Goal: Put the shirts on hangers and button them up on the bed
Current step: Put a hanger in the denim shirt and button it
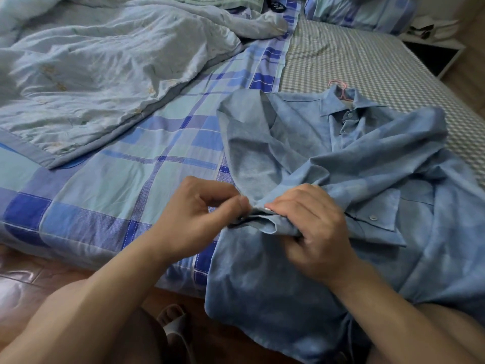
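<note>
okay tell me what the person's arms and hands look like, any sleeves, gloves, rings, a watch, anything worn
Both hands, left and right, are bare: no gloves, and no rings or watch show. Both forearms are uncovered to the frame's edge, so no sleeves are visible.

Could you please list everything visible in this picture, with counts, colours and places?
shirt: one, blue, right side of bed, hem hanging over the edge
hanger: one, pink hook showing at the collar
quilt: one, pale blue, crumpled at left
plaid sheet: one, blue, mid-bed
checked sheet: one, grey-white, far right
pillow: one, blue, top right
slipper: one, pale, on the floor
left hand: pinches shirt edge
right hand: grips shirt edge
</note>
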